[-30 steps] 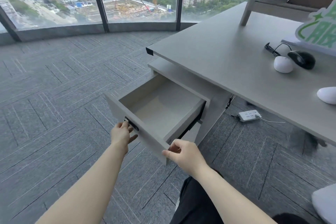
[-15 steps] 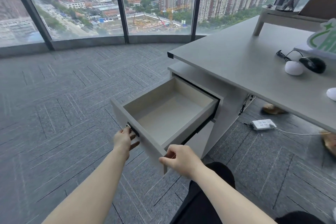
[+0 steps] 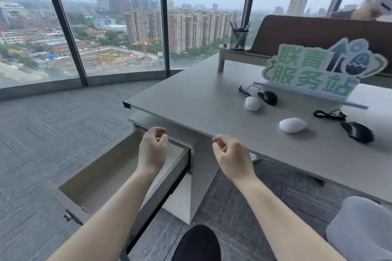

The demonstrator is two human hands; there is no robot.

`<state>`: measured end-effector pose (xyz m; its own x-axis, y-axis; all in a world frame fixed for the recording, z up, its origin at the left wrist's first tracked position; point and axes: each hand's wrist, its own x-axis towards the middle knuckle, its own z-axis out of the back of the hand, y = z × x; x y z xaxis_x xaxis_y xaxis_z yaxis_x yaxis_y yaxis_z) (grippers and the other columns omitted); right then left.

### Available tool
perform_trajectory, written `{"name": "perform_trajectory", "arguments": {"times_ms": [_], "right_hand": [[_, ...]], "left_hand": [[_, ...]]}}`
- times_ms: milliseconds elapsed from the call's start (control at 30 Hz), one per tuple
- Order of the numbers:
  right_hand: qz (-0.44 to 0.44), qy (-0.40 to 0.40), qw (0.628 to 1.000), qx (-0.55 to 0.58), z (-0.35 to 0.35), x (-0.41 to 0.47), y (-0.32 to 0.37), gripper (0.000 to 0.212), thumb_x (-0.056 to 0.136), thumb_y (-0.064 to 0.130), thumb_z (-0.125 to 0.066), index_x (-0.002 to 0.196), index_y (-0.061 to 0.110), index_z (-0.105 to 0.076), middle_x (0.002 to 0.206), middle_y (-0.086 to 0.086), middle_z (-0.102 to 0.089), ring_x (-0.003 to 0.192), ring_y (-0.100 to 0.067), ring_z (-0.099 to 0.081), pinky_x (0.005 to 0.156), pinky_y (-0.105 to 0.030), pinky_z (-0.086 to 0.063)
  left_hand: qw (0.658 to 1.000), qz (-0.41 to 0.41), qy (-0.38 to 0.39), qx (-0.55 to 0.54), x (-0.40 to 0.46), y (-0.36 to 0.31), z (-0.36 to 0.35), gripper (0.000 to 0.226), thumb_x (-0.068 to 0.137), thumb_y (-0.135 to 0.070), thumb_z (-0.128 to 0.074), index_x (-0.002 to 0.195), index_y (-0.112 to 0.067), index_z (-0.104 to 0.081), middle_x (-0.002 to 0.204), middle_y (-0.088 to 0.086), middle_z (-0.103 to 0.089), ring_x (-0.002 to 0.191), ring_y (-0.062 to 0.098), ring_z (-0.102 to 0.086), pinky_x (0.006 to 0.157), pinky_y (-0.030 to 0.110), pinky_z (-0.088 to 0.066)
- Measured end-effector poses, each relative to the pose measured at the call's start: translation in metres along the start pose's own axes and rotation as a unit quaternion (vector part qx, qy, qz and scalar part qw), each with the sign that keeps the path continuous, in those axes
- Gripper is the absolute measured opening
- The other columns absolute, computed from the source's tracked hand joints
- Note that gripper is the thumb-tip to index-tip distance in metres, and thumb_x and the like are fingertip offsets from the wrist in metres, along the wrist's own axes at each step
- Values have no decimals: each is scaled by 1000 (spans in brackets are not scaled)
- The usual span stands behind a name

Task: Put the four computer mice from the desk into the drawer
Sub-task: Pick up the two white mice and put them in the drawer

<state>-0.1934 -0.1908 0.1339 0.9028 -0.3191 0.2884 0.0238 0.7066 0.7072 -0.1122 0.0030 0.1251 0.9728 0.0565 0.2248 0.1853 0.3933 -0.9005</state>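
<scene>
Both hands off the drawer now, raised (empty) — four mice untouched

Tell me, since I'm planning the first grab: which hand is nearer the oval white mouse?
Right. The right hand hangs just off the desk edge below the oval white mouse; the left hand is farther, over the drawer.

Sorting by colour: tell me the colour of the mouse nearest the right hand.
White mouse, clearest in the head view.
</scene>
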Motion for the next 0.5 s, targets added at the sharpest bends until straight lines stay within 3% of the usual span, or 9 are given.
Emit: {"name": "perform_trajectory", "arguments": {"times_ms": [100, 200, 333, 500], "right_hand": [[-56, -101, 991, -73, 50, 37, -40, 29, 92, 23, -54, 119, 22, -63, 116, 0, -64, 106, -23, -58, 78, -32, -45], [-118, -156, 967, -163, 91, 68, -81, 41, 89, 27, -56, 130, 22, -54, 132, -10, -51, 119, -34, -45, 92, -41, -43], [-221, -129, 937, -237, 117, 98, -122, 61, 86, 51, -53, 142, 31, -38, 151, -11, -32, 124, -40, -40, 102, -44, -37], [-279, -81, 926, -240, 114, 126, -152, 81, 80, 74, -46, 148, 35, -24, 160, -11, -16, 126, -44, -40, 104, -47, -34]], "left_hand": [[996, -20, 90, 6, 21, -42, -75, 25, 89, -15, -50, 112, -14, -62, 106, 7, -66, 95, 18, -59, 80, 27, -40], [984, -51, 170, 35, 41, -74, -145, 33, 89, -17, -52, 121, -15, -59, 119, 12, -62, 103, 24, -61, 88, 34, -47], [970, -60, 223, 78, 59, -99, -222, 49, 88, -26, -54, 136, -19, -48, 137, 12, -48, 120, 29, -51, 98, 35, -41], [964, -69, 215, 141, 79, -105, -288, 66, 86, -36, -54, 147, -27, -30, 155, 14, -26, 135, 37, -32, 109, 42, -30]]}}
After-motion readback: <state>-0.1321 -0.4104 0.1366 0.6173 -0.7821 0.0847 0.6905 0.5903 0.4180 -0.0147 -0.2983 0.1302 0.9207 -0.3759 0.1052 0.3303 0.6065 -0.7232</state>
